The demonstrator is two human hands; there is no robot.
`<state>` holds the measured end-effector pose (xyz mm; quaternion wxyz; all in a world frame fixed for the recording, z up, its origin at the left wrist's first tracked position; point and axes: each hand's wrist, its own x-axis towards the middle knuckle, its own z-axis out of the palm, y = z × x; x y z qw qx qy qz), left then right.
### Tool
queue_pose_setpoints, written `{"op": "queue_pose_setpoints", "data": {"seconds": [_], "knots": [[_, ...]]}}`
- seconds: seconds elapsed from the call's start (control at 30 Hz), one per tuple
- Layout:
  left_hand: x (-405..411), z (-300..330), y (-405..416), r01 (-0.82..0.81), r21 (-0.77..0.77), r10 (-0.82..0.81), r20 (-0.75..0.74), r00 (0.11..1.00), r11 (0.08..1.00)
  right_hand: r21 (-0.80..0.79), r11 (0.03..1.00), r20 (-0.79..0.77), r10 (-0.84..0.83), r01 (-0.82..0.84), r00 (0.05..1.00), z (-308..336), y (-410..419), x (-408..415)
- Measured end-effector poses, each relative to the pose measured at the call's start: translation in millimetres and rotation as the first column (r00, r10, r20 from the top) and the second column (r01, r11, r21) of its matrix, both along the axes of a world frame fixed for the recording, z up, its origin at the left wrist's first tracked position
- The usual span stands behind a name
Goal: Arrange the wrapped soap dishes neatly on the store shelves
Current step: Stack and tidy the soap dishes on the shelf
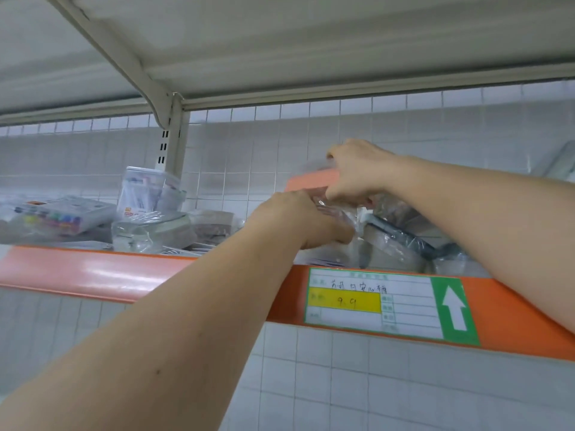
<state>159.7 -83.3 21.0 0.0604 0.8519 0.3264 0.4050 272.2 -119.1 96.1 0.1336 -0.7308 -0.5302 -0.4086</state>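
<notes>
Where hands point(298, 219) reach, orange-edged shelf point(93, 272), tiled wall point(342, 384)

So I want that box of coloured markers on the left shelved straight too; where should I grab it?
Take the marker box by its two long sides near the middle, reaching from the front over the orange shelf edge. It lies flat and slightly angled, its top bare, with wrapped packs crowding its right end.

I am looking at a shop. At six o'clock, the shelf point(93, 272) has an orange edge with a price tag point(373, 303). At nine o'clock sit wrapped packs point(149, 194).
</notes>
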Motion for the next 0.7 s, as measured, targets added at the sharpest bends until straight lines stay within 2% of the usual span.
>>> {"op": "queue_pose_setpoints", "data": {"seconds": [0.1, 0.17, 0.23, 0.3, 0.5, 0.6, 0.7], "knots": [[-1.1, 1.1, -4.1, 0.101, 0.059, -0.108, 0.140, 0.984, 0.993, 0.247, 0.965, -0.045, 0.101, -0.087, 0.994, 6.6, -23.7, -1.7], [-2.1, 1.5, -10.6, 0.240, 0.033, -0.241, 0.239, 0.941, 0.970, 0.364, 0.925, -0.020, 0.127, -0.111, 0.992, 4.6, -45.7, 0.5], [-4.1, 1.1, -17.2, 0.412, -0.011, -0.384, 0.342, 0.858, 0.911, 0.396, 0.913, -0.011, 0.111, -0.098, 0.994, -5.0, -70.0, 4.7], [-6.7, -0.8, -23.2, 0.514, -0.008, -0.476, 0.366, 0.799, 0.858, 0.383, 0.921, -0.012, 0.082, -0.071, 0.997, -17.1, -94.8, 9.3], [-9.6, -3.4, -57.7, 0.518, 0.072, -0.512, 0.318, 0.798, 0.852, 0.377, 0.926, 0.003, -0.026, 0.023, 1.000, -33.4, -183.6, 20.9], [2.8, -0.5, -111.5, 0.453, 0.133, -0.471, 0.315, 0.824, 0.881, 0.347, 0.935, 0.002, -0.077, 0.072, 0.997, -43.6, -243.5, 32.9], [26.8, -6.5, -181.0, 0.477, 0.183, -0.510, 0.245, 0.824, 0.859, 0.336, 0.932, -0.013, -0.142, 0.138, 0.990, -59.1, -324.2, 48.5]]}}
